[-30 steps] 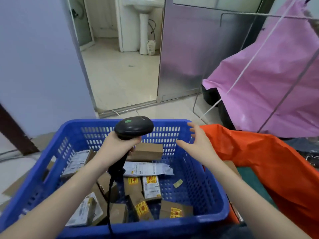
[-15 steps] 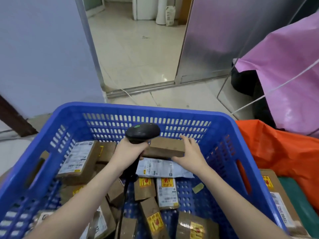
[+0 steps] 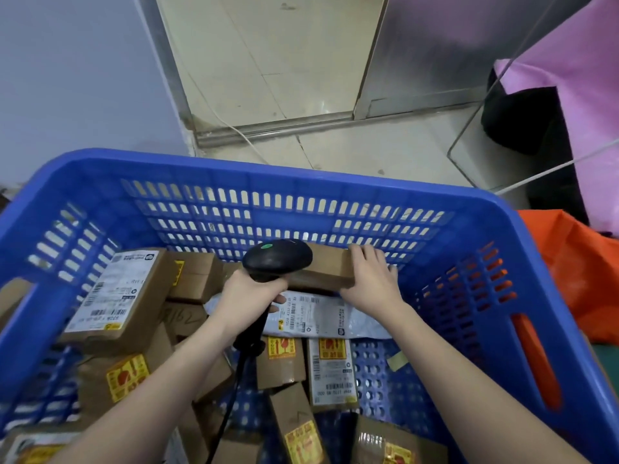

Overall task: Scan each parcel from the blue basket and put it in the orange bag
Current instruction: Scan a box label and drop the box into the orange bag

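The blue basket fills the lower view and holds several brown cardboard parcels. My left hand grips the black barcode scanner by its handle, over the middle of the basket. My right hand grasps the right end of a plain brown box that lies against the far wall, thumb on its near side and fingers over the top. A grey mailer bag with a white label lies just under that box. The orange bag shows to the right of the basket.
A large labelled box leans at the basket's left. Small boxes with yellow stickers lie near me. A pink plastic sheet and a black bag stand at the right. A metal door threshold lies on the tiled floor beyond.
My right hand came down from above the basket's right rim onto the brown box and closed on its end. The view tilted down and moved closer. The scanner hand stayed over the basket.
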### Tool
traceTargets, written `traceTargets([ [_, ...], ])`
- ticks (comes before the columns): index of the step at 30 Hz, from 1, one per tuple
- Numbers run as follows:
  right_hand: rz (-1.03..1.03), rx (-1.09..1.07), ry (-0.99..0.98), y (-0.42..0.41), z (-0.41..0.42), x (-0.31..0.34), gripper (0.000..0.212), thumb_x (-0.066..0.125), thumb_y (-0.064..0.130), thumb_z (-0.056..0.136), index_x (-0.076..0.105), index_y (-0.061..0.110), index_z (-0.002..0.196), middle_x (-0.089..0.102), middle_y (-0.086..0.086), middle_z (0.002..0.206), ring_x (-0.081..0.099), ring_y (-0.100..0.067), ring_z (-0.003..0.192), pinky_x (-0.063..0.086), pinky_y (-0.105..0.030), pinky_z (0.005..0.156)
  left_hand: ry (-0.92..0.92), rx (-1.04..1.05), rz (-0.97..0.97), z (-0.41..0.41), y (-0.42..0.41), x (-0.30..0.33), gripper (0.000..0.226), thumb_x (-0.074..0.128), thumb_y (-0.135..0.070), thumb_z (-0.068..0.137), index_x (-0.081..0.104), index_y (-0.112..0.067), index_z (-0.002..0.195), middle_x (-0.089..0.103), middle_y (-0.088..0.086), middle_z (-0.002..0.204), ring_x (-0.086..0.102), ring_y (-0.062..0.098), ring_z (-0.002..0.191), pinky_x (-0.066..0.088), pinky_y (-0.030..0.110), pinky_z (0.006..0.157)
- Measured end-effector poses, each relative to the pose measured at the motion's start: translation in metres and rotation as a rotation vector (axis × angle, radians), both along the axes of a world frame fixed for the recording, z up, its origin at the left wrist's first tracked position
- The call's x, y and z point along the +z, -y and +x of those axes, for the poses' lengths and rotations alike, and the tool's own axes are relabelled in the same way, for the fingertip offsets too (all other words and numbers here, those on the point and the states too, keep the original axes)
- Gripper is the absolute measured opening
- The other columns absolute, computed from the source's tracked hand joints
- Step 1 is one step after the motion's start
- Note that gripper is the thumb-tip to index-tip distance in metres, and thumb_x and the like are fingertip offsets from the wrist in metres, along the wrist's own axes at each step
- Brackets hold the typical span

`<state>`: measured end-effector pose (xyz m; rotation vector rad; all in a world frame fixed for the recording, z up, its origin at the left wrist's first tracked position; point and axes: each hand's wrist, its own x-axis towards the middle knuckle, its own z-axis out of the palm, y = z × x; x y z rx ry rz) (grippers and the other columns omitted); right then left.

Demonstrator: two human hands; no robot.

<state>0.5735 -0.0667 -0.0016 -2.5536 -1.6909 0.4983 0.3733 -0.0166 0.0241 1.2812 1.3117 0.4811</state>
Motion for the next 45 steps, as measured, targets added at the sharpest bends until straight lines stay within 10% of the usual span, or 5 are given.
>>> traceTargets([
  [17,0.131,-0.034,-0.143,0.044,-0.006,0.134,0.066,0.071,0.048,0.076,0.041,0.020,0.129,0.041,-0.002,0.116,0.041,-0.022,0.112,0.044,-0.038,0.088,0.105,-0.001,0.148,-0.003,0.023,0.132,0.011,0.070,-0.022,0.071,0.071,-0.015,0.078,0.072,0.005,0.066,0.068,0.023,0.067,0.055,0.042,0.080],
  [23,0.267,0.009,-0.156,0.093,-0.018,0.202,0.057,0.071,0.027,0.076,0.041,0.029,0.125,0.033,0.004,0.110,0.035,-0.018,0.113,0.034,-0.036,0.083,0.173,0.007,0.257,-0.014,0.055,0.201,0.003,0.068,-0.018,0.083,0.067,-0.015,0.085,0.071,0.006,0.073,0.066,0.011,0.066,0.051,0.029,0.071],
  [32,0.723,0.068,-0.085,0.147,-0.043,0.237,0.074,0.056,-0.015,0.063,0.046,0.034,0.117,0.016,-0.003,0.148,0.012,-0.034,0.140,0.030,-0.059,0.106,0.273,-0.100,0.158,-0.047,0.107,0.236,0.017,0.071,-0.041,0.080,0.063,-0.038,0.095,0.067,0.000,0.103,0.063,0.020,0.100,0.050,0.049,0.095],
  [38,0.727,0.151,-0.104,0.150,-0.057,0.236,0.070,0.056,-0.019,0.068,0.052,0.024,0.123,0.007,0.008,0.148,0.008,-0.026,0.141,0.029,-0.029,0.098,0.310,-0.088,-0.026,-0.047,0.110,0.223,0.043,0.073,-0.049,0.072,0.064,-0.024,0.105,0.069,0.004,0.105,0.065,0.027,0.104,0.051,0.049,0.095],
  [45,0.757,0.138,-0.191,0.138,-0.061,0.234,0.082,0.059,-0.016,0.070,0.040,0.028,0.136,0.003,0.015,0.150,0.009,-0.016,0.140,0.031,-0.024,0.099,0.348,-0.130,-0.004,-0.043,0.100,0.212,0.023,0.072,-0.032,0.080,0.064,-0.031,0.102,0.073,-0.008,0.093,0.065,0.013,0.097,0.053,0.039,0.091],
])
